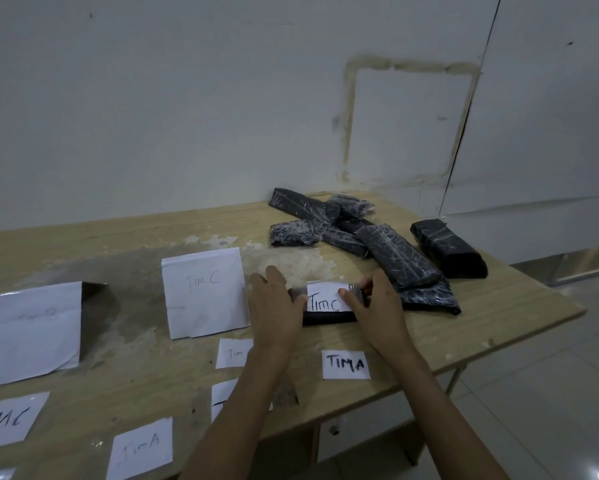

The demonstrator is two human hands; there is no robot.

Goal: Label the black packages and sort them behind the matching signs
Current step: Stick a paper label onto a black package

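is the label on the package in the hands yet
On: a white TIM C label lies across the black package gripped by the left hand and right hand.

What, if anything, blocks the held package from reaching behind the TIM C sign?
Nothing visible. The package, held by the left hand and right hand, lies right of the TIM C sign; the table behind it looks bare.
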